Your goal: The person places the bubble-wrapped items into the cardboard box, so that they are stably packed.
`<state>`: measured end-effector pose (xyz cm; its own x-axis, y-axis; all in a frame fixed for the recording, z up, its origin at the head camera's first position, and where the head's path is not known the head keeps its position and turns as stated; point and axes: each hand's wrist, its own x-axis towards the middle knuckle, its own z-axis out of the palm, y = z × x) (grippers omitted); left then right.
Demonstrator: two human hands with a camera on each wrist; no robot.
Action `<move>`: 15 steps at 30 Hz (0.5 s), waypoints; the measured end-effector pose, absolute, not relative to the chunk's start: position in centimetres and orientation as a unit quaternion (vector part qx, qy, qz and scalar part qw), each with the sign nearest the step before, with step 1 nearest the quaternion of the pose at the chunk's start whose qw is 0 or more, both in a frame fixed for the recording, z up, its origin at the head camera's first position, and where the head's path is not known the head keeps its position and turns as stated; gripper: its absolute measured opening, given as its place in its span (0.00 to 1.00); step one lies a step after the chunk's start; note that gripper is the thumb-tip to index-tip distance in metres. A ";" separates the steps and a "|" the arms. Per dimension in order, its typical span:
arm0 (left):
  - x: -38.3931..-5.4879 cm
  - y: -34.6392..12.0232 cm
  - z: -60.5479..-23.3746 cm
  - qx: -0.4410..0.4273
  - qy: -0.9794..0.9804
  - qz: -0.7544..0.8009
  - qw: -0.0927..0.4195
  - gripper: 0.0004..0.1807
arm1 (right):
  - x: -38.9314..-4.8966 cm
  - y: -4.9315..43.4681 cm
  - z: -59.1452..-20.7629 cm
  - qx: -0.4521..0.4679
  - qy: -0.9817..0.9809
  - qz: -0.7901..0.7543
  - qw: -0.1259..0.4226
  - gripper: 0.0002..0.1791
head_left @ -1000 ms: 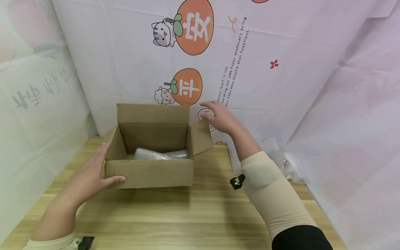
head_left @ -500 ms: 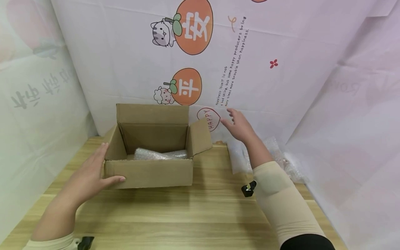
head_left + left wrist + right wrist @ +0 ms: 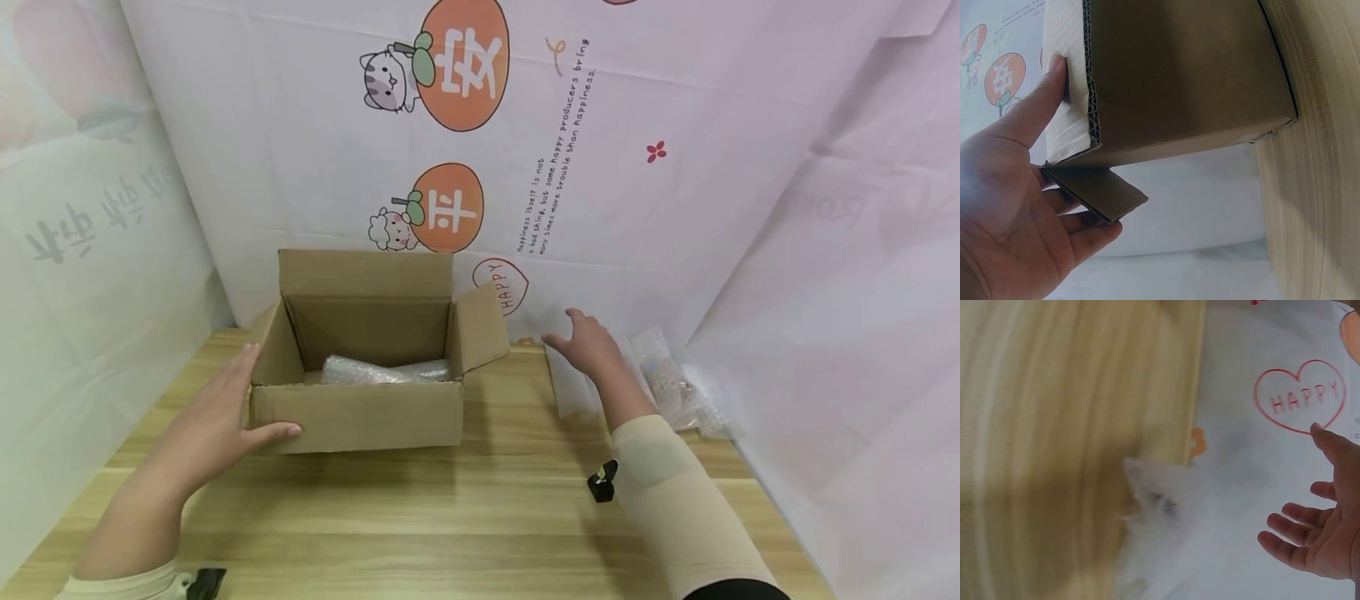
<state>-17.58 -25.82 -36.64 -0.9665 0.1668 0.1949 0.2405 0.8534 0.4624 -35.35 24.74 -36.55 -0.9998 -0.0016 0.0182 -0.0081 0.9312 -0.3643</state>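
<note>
An open cardboard box [image 3: 358,417] stands on the wooden table in the head view, with two rolled bubble-wrap pieces [image 3: 367,370] lying inside. My left hand [image 3: 206,429] grips its front left corner. In the left wrist view the thumb [image 3: 1041,103] lies on the front flap, while the fingers [image 3: 1094,240] go behind the side flap [image 3: 1100,190]. My right hand [image 3: 592,346] is in the air over a flat bubble-wrap sheet or bag [image 3: 570,387] at the back right. The right wrist view shows its fingers spread, holding nothing.
More crumpled clear bubble wrap [image 3: 678,383] lies beside the right-hand cloth wall. Printed white cloth [image 3: 600,167] encloses the wooden table [image 3: 450,517] at the back and both sides. The box's right flap [image 3: 483,327] sticks outward.
My right hand has moved away from the box's right flap, to the right and then down toward the bubble wrap. The left hand and the box have stayed in place.
</note>
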 end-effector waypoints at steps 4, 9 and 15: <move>-17.5 -25.9 -36.7 -0.104 -0.960 -0.251 0.073 0.70 | -35.1 25.1 -38.0 -0.015 -0.988 0.152 -0.018 0.47; -17.5 -25.9 -36.7 -0.104 -0.959 -0.253 0.077 0.69 | -34.9 25.6 -39.7 -0.024 -0.992 0.111 -0.045 0.47; -17.5 -25.8 -36.8 -0.103 -0.959 -0.252 0.078 0.69 | -34.4 26.0 -41.1 -0.019 -0.994 0.076 -0.077 0.45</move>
<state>-17.53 -25.85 -36.84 -0.9664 0.1584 0.2024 0.2374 0.8521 0.4664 -34.44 25.96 -41.13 -0.9873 0.0255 -0.1565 0.0489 0.9879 -0.1473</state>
